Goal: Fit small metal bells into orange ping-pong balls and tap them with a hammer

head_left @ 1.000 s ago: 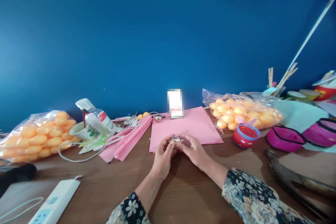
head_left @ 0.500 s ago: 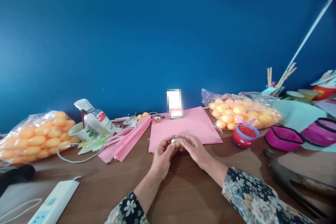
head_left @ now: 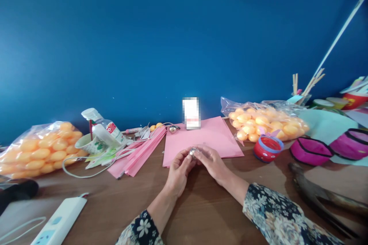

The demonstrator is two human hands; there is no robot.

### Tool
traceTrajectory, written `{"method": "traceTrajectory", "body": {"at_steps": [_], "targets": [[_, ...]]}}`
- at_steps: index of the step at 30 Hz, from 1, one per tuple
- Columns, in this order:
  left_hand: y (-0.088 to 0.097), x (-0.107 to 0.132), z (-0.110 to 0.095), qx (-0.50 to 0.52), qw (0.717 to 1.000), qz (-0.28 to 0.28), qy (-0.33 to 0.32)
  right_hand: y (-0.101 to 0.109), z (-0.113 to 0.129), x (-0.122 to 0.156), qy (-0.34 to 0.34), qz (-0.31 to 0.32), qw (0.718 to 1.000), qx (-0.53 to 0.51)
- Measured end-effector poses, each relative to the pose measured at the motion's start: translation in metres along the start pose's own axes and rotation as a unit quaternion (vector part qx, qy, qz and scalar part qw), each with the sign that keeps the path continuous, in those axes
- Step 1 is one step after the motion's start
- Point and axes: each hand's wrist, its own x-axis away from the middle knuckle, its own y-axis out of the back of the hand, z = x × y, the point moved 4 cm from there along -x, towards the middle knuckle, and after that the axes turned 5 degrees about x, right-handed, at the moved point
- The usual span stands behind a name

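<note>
My left hand [head_left: 177, 172] and my right hand [head_left: 211, 162] meet over the near edge of a pink paper sheet [head_left: 201, 138] on the wooden table [head_left: 201, 210]. Together their fingertips pinch a small shiny silver ball [head_left: 192, 152]. Both hands are closed round it, thumbs and forefingers touching it from either side. A similar silver ball [head_left: 173, 128] lies at the sheet's far left corner.
A bag of orange balls [head_left: 37, 149] lies far left, another bag of orange balls [head_left: 264, 120] back right. A red cup [head_left: 268, 148], magenta bowls [head_left: 312, 151], folded pink strips [head_left: 138, 153], a bottle [head_left: 105, 126], a paper cup [head_left: 89, 143] and a white power strip [head_left: 57, 222] surround the hands.
The hands stay in place. The fingers have turned the silver ball slightly; an orange patch seen half a second ago beneath it no longer shows.
</note>
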Motion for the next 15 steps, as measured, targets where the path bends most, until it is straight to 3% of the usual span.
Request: {"method": "traceTrajectory", "body": {"at_steps": [6, 15], "targets": [[0.0025, -0.002, 0.0014, 0.015, 1.0, -0.008, 0.001, -0.0012, 0.0002, 0.0011, -0.021, 0.009, 1.0, -0.009], [0.0022, -0.0019, 0.0013, 0.024, 1.0, -0.004, -0.006, 0.0008, -0.0009, 0.0043, 0.062, -0.043, 0.987, 0.139]]}}
